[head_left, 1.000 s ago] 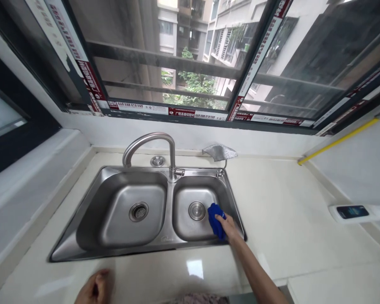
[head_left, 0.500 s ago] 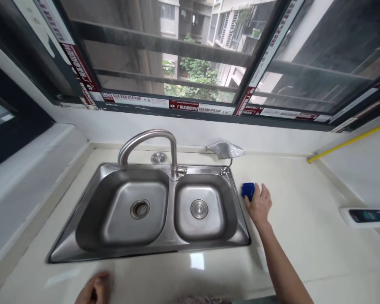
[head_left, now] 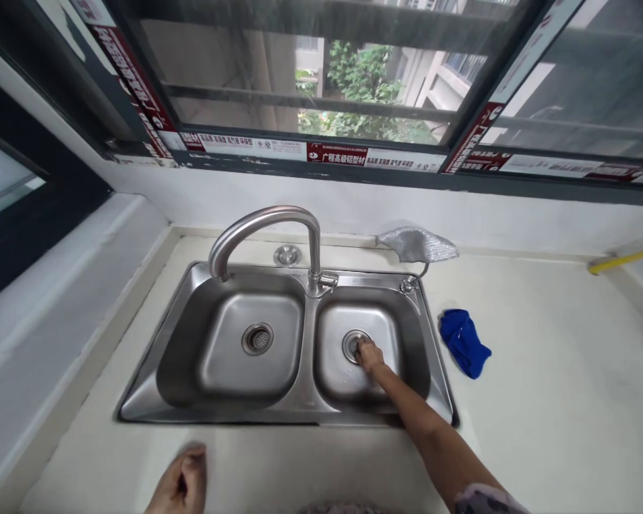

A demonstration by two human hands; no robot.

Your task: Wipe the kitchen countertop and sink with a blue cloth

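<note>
In the right basin [head_left: 401, 364] of the steel double sink, my right hand [head_left: 369, 355] reaches down to the drain. Its fingers are closed on the metal drain plug [head_left: 349, 345], which they partly cover. A crumpled blue cloth [head_left: 464, 344] lies on the counter just right of the sink. My left hand [head_left: 185, 477] rests near the front of the counter, left of centre, with its fingers curled together and nothing visible in them. Over the left basin [head_left: 193, 357] arches the faucet [head_left: 273, 214]; that basin's drain [head_left: 258, 338] shows its perforated bottom.
Behind the sink, a loose metal drain plug [head_left: 288, 255] sits on the counter [head_left: 546, 357]. Silver foil-like wrapping [head_left: 419, 245] covers a fitting at the back right corner. A yellow pipe [head_left: 626, 258] runs along the right wall. The window frame [head_left: 337, 160] rises behind.
My right hand has let go of the blue cloth and moved left into the right basin, onto the drain plug. The cloth now lies spread out more. The view has tilted downward and shifted.
</note>
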